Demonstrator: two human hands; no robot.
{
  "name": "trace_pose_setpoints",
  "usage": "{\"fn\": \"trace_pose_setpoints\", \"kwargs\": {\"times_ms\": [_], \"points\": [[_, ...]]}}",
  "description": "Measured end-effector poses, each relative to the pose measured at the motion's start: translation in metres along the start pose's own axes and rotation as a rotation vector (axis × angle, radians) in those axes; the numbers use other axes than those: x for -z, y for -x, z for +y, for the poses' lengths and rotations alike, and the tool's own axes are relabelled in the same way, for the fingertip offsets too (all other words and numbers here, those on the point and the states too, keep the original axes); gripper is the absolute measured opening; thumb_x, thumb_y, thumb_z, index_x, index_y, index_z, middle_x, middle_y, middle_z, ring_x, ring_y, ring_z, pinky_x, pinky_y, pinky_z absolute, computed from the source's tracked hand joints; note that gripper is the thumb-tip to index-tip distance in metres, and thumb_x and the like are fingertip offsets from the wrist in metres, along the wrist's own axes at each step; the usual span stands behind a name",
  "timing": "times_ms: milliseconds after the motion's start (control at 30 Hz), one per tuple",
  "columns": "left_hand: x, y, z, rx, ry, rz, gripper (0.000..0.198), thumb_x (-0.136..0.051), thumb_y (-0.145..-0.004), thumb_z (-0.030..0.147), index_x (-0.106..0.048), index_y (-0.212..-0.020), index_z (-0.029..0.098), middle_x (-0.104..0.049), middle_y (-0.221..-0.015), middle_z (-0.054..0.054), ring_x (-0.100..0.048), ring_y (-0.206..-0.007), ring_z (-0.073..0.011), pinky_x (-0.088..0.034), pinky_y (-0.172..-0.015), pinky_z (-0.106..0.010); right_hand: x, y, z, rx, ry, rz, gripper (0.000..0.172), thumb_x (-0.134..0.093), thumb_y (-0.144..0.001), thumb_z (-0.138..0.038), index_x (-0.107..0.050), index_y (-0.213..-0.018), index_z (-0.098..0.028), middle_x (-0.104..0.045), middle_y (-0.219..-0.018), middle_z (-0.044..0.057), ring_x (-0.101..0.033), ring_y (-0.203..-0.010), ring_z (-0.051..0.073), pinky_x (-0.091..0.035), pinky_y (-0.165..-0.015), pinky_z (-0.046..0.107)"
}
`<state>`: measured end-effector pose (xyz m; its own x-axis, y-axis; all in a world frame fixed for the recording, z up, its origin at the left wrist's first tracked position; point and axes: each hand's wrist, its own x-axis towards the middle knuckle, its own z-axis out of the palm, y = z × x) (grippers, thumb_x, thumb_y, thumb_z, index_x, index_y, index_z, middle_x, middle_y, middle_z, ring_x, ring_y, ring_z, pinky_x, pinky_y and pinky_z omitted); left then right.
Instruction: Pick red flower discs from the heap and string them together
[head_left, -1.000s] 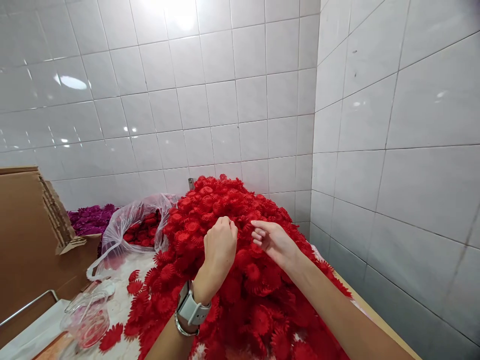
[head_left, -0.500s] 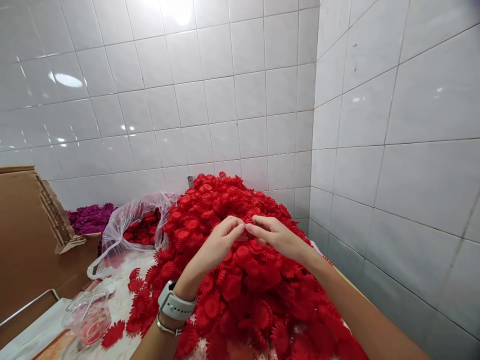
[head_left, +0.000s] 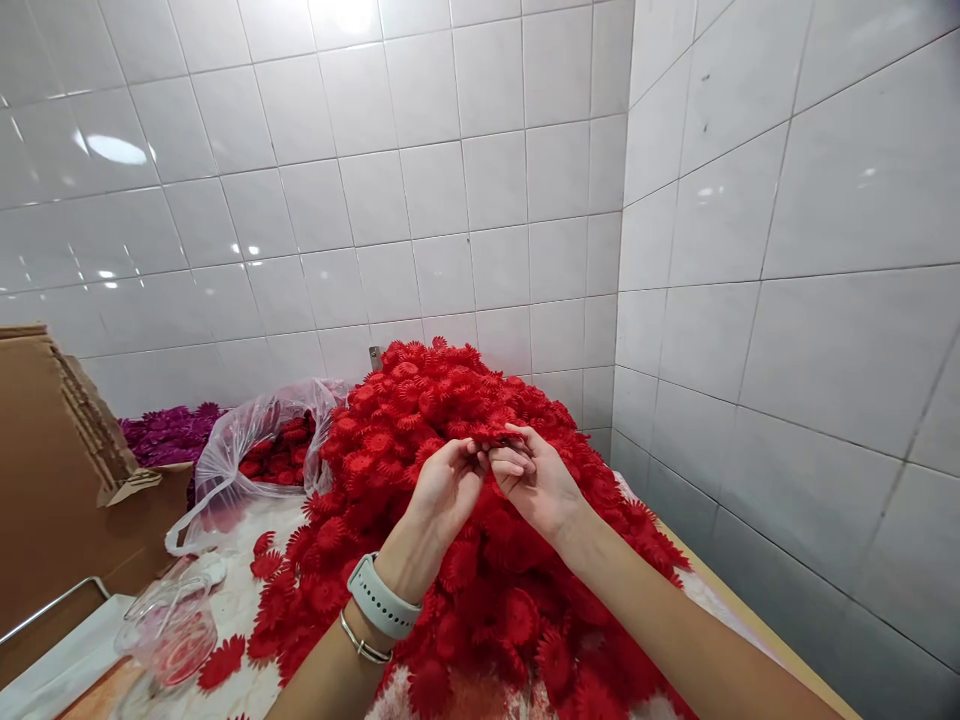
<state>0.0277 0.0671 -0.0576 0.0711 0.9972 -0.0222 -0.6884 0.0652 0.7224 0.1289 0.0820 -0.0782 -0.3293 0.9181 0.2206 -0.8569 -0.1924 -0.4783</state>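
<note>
A large heap of red fabric flowers (head_left: 420, 400) with fringed petals rises before me. Over its middle, my right hand (head_left: 541, 482) pinches a red flower (head_left: 501, 434) by its edge, thumb on the near side and fingers curled below. My left hand (head_left: 447, 488), wearing a pale watch and a bracelet at the wrist, meets it from the left, its fingertips closed at the flower's left underside. The two hands nearly touch, palms turned partly toward me. Whether anything small sits between the left fingertips is hidden.
On the left stand a cardboard box (head_left: 52, 430), a clear plastic bag (head_left: 225, 450) of darker red flowers and a purple flower pile (head_left: 169, 435). Nearer lies a clear plastic cup (head_left: 176, 640) stained red. White tiled walls (head_left: 427, 190) close off the back and right.
Both hands have turned, bringing the palms more into view, and the red flower now shows above the fingertips. The view has shifted slightly.
</note>
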Motion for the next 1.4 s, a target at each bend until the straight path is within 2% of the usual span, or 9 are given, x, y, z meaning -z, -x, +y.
{"fn": "trace_pose_setpoints", "kwargs": {"times_ms": [267, 500, 700, 867, 1033, 1100, 1167, 1267, 1400], "points": [[-0.021, 0.014, -0.003, 0.031, 0.239, 0.129, 0.045, -0.028, -0.084, -0.005, -0.044, -0.048, 0.016, -0.044, -0.054, 0.001, -0.047, -0.050, -0.0059, -0.050, -0.053, -0.012, -0.007, 0.007, -0.004, -0.029, -0.266, 0.033, 0.041, -0.016, -0.096, -0.014, -0.022, -0.056, -0.022, -0.023, -0.041, -0.011, -0.031, -0.030, 0.002, -0.032, -0.031, 0.006], [-0.028, 0.024, -0.004, 0.011, 0.269, 0.130, 0.046, -0.027, -0.088, -0.002, -0.044, -0.048, 0.015, -0.044, -0.056, 0.001, -0.048, -0.052, -0.0046, -0.052, -0.060, -0.010, -0.010, 0.014, -0.006, 0.002, -0.276, -0.013, 0.040, -0.028, -0.094, -0.010, -0.019, -0.057, -0.023, -0.024, -0.041, -0.010, -0.030, -0.033, 0.005, -0.035, -0.032, 0.006], [-0.029, 0.025, -0.006, -0.063, 0.160, 0.058, 0.046, -0.032, -0.083, -0.004, -0.046, -0.044, 0.016, -0.045, -0.055, 0.001, -0.048, -0.054, -0.0055, -0.052, -0.074, -0.016, -0.016, 0.013, -0.014, 0.062, -0.105, 0.011, 0.041, -0.050, -0.082, -0.011, -0.022, -0.053, -0.021, -0.022, -0.041, -0.011, -0.025, -0.033, 0.004, -0.031, -0.033, 0.007], [-0.019, 0.026, -0.005, -0.162, 0.002, -0.024, 0.038, -0.044, -0.075, 0.000, -0.047, -0.041, 0.016, -0.047, -0.050, 0.003, -0.049, -0.057, -0.0079, -0.051, -0.081, -0.023, -0.026, 0.013, -0.037, 0.018, 0.171, 0.122, 0.041, -0.053, -0.075, -0.011, -0.027, -0.045, -0.021, -0.023, -0.032, -0.010, -0.023, -0.028, 0.004, -0.023, -0.026, 0.015], [-0.021, 0.026, -0.001, -0.201, -0.139, -0.071, 0.029, -0.049, -0.068, 0.004, -0.053, -0.041, 0.014, -0.053, -0.050, 0.002, -0.052, -0.060, -0.0095, -0.050, -0.078, -0.026, -0.035, 0.004, -0.054, -0.003, 0.381, 0.229, 0.041, -0.054, -0.078, -0.010, -0.035, -0.042, -0.019, -0.025, -0.031, -0.009, -0.026, -0.028, 0.005, -0.022, -0.027, 0.017], [-0.025, 0.023, -0.001, -0.219, -0.170, -0.045, 0.028, -0.048, -0.066, 0.005, -0.051, -0.040, 0.015, -0.053, -0.049, 0.002, -0.053, -0.058, -0.0096, -0.049, -0.078, -0.027, -0.037, -0.012, -0.057, 0.011, 0.429, 0.287, 0.032, -0.055, -0.084, -0.014, -0.048, -0.053, -0.014, -0.039, -0.040, -0.007, -0.034, -0.032, 0.005, -0.030, -0.031, 0.016], [-0.024, 0.024, -0.001, -0.252, -0.192, -0.006, 0.026, -0.047, -0.065, 0.006, -0.052, -0.041, 0.015, -0.054, -0.050, 0.002, -0.053, -0.058, -0.0098, -0.049, -0.079, -0.029, -0.038, -0.030, -0.065, 0.060, 0.467, 0.353, 0.015, -0.055, -0.090, -0.026, -0.060, -0.087, -0.012, -0.060, -0.074, -0.001, -0.056, -0.056, 0.008, -0.049, -0.051, 0.022], [-0.010, 0.035, 0.004, -0.340, -0.233, 0.034, 0.018, -0.049, -0.066, 0.013, -0.058, -0.051, 0.015, -0.059, -0.059, 0.001, -0.056, -0.065, -0.0116, -0.047, -0.082, -0.030, -0.037, -0.045, -0.092, 0.197, 0.504, 0.453, 0.027, -0.053, -0.091, -0.031, -0.056, -0.114, -0.016, -0.059, -0.112, 0.008, -0.061, -0.091, 0.019, -0.053, -0.076, 0.038], [0.024, 0.048, 0.025, -0.474, -0.345, 0.035, 0.012, -0.055, -0.066, 0.024, -0.055, -0.056, 0.018, -0.056, -0.064, 0.003, -0.054, -0.068, -0.0127, -0.046, -0.082, -0.029, -0.029, -0.036, -0.135, 0.387, 0.561, 0.525, 0.028, -0.047, -0.094, -0.031, -0.055, -0.116, -0.015, -0.057, -0.116, 0.008, -0.060, -0.100, 0.022, -0.051, -0.082, 0.041]]}}
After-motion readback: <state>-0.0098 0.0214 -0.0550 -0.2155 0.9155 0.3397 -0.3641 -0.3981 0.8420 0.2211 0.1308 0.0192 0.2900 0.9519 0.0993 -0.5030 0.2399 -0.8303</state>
